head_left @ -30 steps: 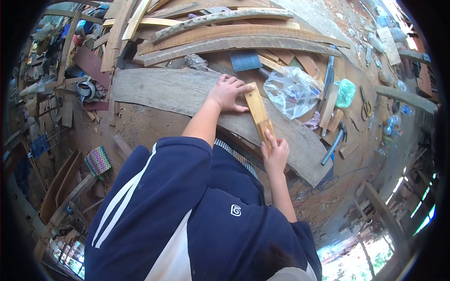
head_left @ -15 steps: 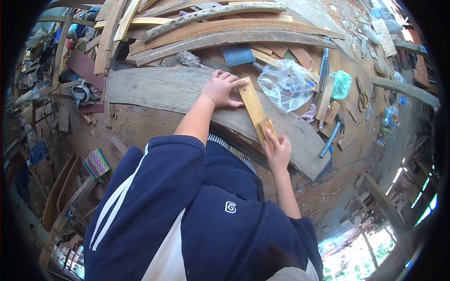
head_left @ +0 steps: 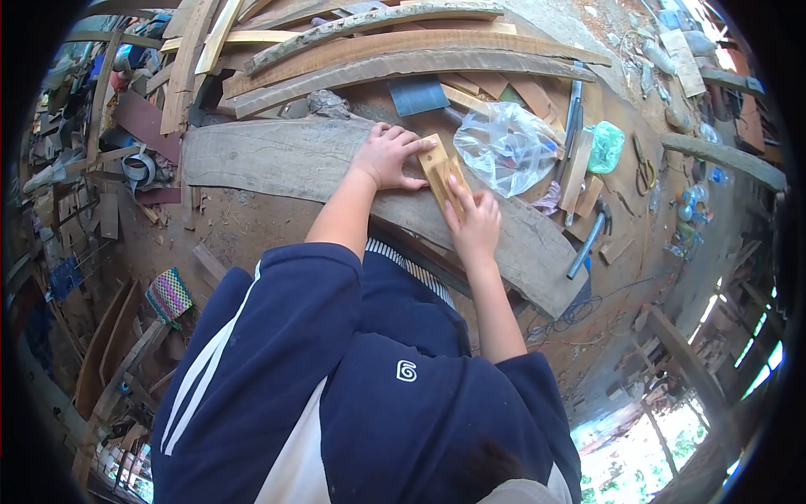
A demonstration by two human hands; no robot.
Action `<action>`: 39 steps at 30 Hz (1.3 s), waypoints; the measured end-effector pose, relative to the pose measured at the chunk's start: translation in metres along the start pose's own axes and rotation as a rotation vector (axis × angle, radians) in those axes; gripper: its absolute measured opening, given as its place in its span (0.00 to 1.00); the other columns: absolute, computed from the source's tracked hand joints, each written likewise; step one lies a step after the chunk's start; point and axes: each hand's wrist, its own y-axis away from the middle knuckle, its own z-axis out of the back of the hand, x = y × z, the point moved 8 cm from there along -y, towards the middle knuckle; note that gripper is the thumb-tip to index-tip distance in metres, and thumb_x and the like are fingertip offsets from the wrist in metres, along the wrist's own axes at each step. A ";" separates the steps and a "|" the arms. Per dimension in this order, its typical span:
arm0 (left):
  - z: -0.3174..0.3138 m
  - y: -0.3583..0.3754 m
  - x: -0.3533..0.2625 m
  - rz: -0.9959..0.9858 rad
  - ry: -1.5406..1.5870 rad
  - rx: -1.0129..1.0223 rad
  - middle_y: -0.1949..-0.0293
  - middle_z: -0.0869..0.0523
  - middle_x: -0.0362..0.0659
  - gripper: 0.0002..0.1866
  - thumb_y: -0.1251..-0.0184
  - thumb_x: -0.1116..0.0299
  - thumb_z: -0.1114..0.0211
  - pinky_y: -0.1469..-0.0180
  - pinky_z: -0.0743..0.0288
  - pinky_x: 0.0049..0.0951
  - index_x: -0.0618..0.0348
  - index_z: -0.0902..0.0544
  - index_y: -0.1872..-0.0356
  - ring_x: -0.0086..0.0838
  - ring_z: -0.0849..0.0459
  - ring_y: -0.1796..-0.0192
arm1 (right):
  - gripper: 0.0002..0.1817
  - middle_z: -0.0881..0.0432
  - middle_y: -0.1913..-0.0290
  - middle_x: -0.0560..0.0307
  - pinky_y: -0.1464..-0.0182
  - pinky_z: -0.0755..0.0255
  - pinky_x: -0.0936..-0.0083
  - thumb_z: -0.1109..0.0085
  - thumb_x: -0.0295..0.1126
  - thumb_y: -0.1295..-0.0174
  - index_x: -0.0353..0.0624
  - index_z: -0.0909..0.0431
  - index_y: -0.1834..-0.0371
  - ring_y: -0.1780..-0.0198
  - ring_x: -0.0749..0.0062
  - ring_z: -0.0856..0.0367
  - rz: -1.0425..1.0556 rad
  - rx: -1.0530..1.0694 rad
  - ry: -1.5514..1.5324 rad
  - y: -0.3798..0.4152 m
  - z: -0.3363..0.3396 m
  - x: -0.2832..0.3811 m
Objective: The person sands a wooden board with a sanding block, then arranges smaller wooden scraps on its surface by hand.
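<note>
A short, light-coloured wooden strip [head_left: 431,153] with a dark round hole or knot near its far end lies across a wide grey plank [head_left: 277,155]. My left hand [head_left: 388,160] rests on the plank and holds the strip's far end, index fingertip on it and thumb at its left side. In my right hand [head_left: 477,220] is a small wooden block [head_left: 454,174], pressed flat on top of the strip. My fingers are wrapped over the block, and its underside is hidden. The strip's near end is covered by that hand.
A hammer [head_left: 585,248] lies on the plank's right end. Beyond the plank are a clear plastic bag [head_left: 508,151], a green bag [head_left: 604,147], scissors-like tool with yellow handles [head_left: 645,172] and a dark blue sheet [head_left: 418,96]. Long boards [head_left: 403,74] are stacked at the back.
My right hand has slid the block up along the strip, away from my body and toward my left hand. The left hand stays at the strip's far end.
</note>
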 end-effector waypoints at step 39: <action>0.003 -0.001 -0.002 0.006 0.017 -0.004 0.44 0.15 0.35 0.42 0.57 0.36 0.23 0.30 0.36 0.43 0.38 0.19 0.36 0.31 0.19 0.38 | 0.28 0.24 0.53 0.51 0.48 0.31 0.61 0.31 0.42 0.39 0.73 0.20 0.33 0.50 0.56 0.24 -0.004 0.050 -0.009 0.002 0.002 -0.001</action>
